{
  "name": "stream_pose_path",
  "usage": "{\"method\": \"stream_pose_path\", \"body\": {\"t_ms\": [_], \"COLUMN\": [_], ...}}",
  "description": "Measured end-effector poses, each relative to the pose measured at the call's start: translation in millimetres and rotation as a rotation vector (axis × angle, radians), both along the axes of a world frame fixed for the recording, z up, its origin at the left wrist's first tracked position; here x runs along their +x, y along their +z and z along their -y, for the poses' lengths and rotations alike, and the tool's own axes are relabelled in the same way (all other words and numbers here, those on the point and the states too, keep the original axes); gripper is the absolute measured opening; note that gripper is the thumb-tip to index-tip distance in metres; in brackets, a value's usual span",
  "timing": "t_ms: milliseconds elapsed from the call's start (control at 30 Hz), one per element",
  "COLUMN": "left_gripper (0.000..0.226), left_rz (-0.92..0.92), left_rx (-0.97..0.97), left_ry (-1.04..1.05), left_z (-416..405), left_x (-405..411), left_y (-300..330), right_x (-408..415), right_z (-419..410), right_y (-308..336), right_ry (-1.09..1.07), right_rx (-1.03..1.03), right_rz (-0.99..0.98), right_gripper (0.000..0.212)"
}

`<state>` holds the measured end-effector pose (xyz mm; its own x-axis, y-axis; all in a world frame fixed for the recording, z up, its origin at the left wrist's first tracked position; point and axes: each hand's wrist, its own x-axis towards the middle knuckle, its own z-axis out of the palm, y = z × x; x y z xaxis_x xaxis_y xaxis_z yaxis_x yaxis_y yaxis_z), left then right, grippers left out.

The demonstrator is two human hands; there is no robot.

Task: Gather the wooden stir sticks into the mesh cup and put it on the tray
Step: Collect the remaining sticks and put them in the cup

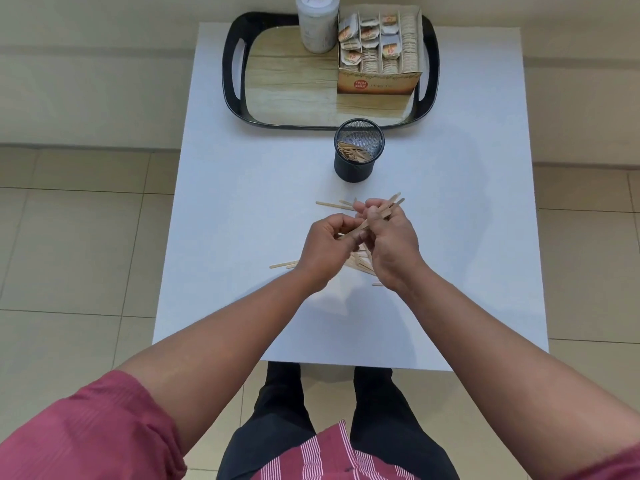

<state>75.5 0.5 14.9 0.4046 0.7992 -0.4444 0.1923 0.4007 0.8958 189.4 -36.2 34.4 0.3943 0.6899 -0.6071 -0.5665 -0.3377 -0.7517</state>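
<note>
Hands: both meet above the middle of the white table (pixel 242 168), bare forearms reaching in from the bottom corners.
Right hand (pixel 391 244): fingers curled round a small bundle of wooden stir sticks (pixel 389 204), whose tips poke out past the knuckles toward the far right.
Left hand (pixel 325 247): fingers curled, pinching the near end of a stick that runs across into the right hand's bundle.
Loose sticks (pixel 284 264): more lie flat on the table beneath and around the hands; a few show to the left of the left wrist, a few beyond the fingers, and a cluster sits between the two wrists. Part of the pile is hidden by the hands.
Mesh cup (pixel 358 164): black, round, upright on the table, just beyond the hands and just short of the tray's near rim, not on the tray. Some sticks already rest inside it, leaning against the wall.
Tray (pixel 230 95): black rim with handle slots and a wood-grain floor, at the far edge of the table.
On the tray: a pale cylindrical canister (pixel 317 24) at the back, and beside it on the right an open cardboard box of sachets (pixel 379 53), divided into rows.
Person: rose-coloured sleeves, dark trousers, standing at the near edge of the table on a pale tiled floor.
</note>
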Motion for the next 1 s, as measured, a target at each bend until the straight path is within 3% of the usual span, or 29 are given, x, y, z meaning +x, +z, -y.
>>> {"method": "stream_pose_path", "body": {"t_ms": [200, 300, 367, 500, 733, 867, 1000], "left_gripper": [0.015, 0.031, 0.042, 0.045, 0.034, 0.028, 0.027], "left_rz": [-0.061, -0.308, -0.52, -0.752, -0.643, -0.614, -0.605], "left_rx": [0.001, 0.12, 0.306, 0.538, 0.551, 0.487, 0.465], "left_ry": [0.021, -0.077, -0.208, -0.492, -0.533, -0.517, -0.513], "left_z": [-2.8, -4.2, -5.8, -7.9, -15.1, -23.7, -28.8], "left_x": [-6.5, -13.0, -21.3, -36.6, -42.6, -42.1, -42.1], "left_y": [-13.9, -22.8, -30.4, -40.6, -46.9, -47.7, -49.1], "right_x": [1.9, 4.4, 9.9, 26.9, 50.0, 57.1, 64.3], "right_z": [1.1, -1.2, -7.1, -30.3, -77.1, -95.5, -107.5], "right_y": [-6.4, -3.7, 4.6, 25.7, 42.5, 31.7, 19.6], "right_ry": [0.119, 0.163, 0.156, 0.128, 0.162, 0.291, 0.574], "right_rx": [-0.078, -0.045, 0.018, 0.219, 0.327, 0.266, 0.06], "right_rz": [0.222, 0.46, 0.582, 0.779, 1.121, 1.128, 1.13], "right_gripper": [0.008, 0.012, 0.015, 0.009, 0.013, 0.015, 0.042]}}
